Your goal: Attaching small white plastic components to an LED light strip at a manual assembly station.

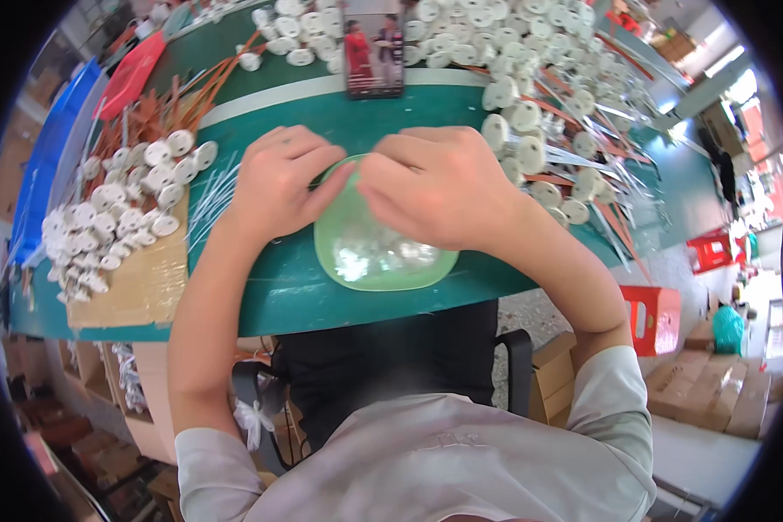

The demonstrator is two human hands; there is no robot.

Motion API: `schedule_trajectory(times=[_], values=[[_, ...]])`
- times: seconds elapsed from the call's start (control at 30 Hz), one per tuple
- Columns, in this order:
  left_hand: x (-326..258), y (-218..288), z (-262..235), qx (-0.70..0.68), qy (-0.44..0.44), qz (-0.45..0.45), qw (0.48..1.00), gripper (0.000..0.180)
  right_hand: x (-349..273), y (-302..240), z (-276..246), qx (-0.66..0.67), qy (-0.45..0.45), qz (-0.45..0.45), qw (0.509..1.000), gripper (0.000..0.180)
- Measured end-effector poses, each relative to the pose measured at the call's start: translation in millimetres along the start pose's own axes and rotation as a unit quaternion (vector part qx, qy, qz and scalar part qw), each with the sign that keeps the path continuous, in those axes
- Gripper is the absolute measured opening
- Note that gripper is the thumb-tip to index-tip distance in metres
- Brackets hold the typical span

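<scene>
A light-green plastic bowl (325,261) sits near the table's front edge in front of me, with small shiny clear pieces (376,252) in it. Above its far left rim, my left hand (285,178) is closed, thumb and fingers drawn together. My right hand (448,187) is curled shut over the bowl's far right side, and its fingertips come close to the left ones. Whatever the fingers pinch is hidden or too small to make out. Thin white wires (215,202) lie on the table beside my left forearm.
White round discs (104,217) on a cardboard sheet (139,283) and strips fill the left side. More discs (531,113) are heaped at back right. A lit phone (373,48) stands at the back. A blue tray (52,165) and red tray (130,74) sit far left.
</scene>
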State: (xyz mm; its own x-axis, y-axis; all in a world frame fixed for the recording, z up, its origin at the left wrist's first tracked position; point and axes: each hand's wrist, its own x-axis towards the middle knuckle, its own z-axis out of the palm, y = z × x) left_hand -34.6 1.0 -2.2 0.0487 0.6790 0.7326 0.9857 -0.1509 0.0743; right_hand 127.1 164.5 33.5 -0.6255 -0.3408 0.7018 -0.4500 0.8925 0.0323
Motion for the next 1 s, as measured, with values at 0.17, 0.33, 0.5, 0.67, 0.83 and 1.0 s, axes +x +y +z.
schedule_trajectory(times=[0.17, 0.33, 0.5, 0.67, 0.83, 1.0], values=[[1.6, 6.6, 0.9, -0.006, -0.008, -0.004, 1.0, 0.013, -4.4, -7.6, -50.2, -0.063, -0.041, 0.031, 0.997, 0.016], [4.0, 10.1, -2.8, -0.009, -0.015, -0.002, 1.0, 0.012, -60.8, 12.2, -89.9, -0.15, 0.088, 0.296, 0.939, 0.008], [5.1, 11.7, 0.9, -0.001, 0.004, 0.013, 1.0, 0.012, -116.2, 54.6, -137.4, -0.25, 0.108, 0.374, 0.887, 0.012], [4.1, 11.2, 1.3, 0.001, 0.005, 0.012, 1.0, 0.012, -147.5, 110.8, -160.6, -0.188, -0.02, 0.469, 0.863, 0.021], [1.5, 9.2, -2.6, -0.005, -0.004, 0.003, 1.0, 0.012, -152.6, 123.3, -139.7, -0.138, -0.086, 0.466, 0.869, 0.026], [-2.9, 4.5, -1.1, -0.003, -0.013, -0.004, 1.0, 0.013, -152.4, 126.6, -136.2, -0.175, -0.051, 0.455, 0.872, 0.022]])
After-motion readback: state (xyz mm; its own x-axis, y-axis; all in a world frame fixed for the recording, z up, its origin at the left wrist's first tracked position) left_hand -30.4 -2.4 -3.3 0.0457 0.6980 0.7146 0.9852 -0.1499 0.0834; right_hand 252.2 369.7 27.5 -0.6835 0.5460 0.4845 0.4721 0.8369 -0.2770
